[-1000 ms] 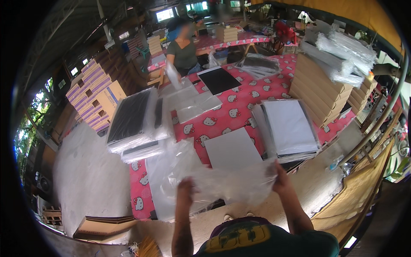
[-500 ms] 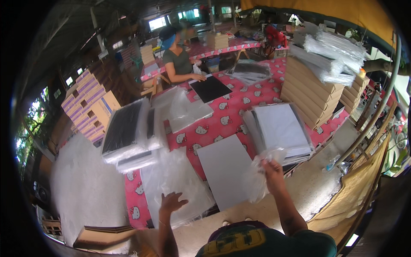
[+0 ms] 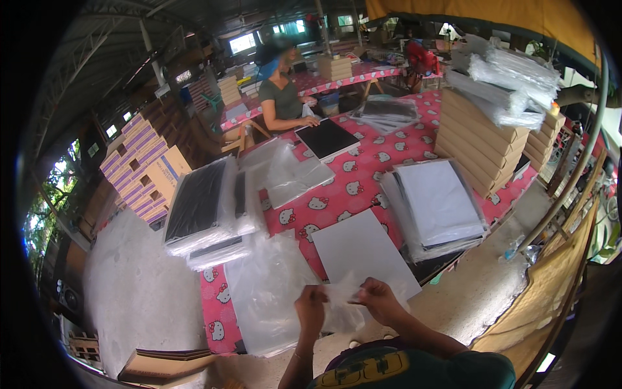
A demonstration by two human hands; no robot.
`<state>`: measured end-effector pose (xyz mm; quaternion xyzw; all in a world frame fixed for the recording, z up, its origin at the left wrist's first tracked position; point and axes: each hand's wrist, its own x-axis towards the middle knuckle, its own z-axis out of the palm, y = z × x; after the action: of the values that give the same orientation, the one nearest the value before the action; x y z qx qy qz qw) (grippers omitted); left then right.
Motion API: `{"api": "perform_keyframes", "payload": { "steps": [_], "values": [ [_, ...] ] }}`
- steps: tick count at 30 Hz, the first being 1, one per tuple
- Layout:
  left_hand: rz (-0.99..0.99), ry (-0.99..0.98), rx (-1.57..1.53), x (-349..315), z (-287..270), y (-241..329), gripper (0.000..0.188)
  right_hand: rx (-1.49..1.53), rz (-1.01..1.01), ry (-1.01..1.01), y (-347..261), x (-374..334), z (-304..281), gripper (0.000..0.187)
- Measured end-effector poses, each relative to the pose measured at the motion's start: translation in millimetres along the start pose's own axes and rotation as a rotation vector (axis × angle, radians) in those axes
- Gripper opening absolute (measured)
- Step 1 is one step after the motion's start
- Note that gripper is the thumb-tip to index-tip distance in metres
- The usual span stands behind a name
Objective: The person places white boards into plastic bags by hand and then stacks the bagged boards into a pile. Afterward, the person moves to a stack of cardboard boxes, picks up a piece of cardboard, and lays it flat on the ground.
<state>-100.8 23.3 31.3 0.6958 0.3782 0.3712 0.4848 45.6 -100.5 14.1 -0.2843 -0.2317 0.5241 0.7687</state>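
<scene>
Over the table's near edge, my left hand (image 3: 311, 306) and my right hand (image 3: 381, 299) pinch a thin clear plastic bag (image 3: 341, 299) stretched between them. Its far part hangs crumpled over the near end of a flat light grey board (image 3: 356, 241). Left of the board, a pile of clear plastic bags (image 3: 262, 295) lies loosely spread. Beyond those bags stands a stack of plastic-wrapped black panels (image 3: 199, 200). To the right of the board sits another wrapped stack (image 3: 440, 202) with a white top face.
A pink patterned tablecloth (image 3: 353, 172) covers the table. Brown boxes (image 3: 479, 142) with plastic-wrapped bundles (image 3: 515, 74) on top stand at the right. Across the table, a person (image 3: 285, 97) touches a black panel (image 3: 327, 138). Stacked cartons (image 3: 139, 165) rise at the left, with flattened cardboard (image 3: 162, 366) below.
My right hand has brought the plastic bag left and nearer to me. The left hand has moved right and now grips it too. The view has shifted slightly.
</scene>
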Motion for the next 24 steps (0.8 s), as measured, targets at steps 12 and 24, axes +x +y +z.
{"api": "perform_keyframes", "payload": {
  "steps": [12,24],
  "values": [
    [0.217,-0.384,0.593,-17.6,-24.2,-43.3,0.019,0.254,0.183,-0.321,-83.3,0.3,-27.6,0.031],
    [-0.008,-0.271,0.705,-6.9,21.6,29.4,0.032,-2.064,0.054,-0.053,-163.1,-4.0,-71.9,0.041]
  ]
}}
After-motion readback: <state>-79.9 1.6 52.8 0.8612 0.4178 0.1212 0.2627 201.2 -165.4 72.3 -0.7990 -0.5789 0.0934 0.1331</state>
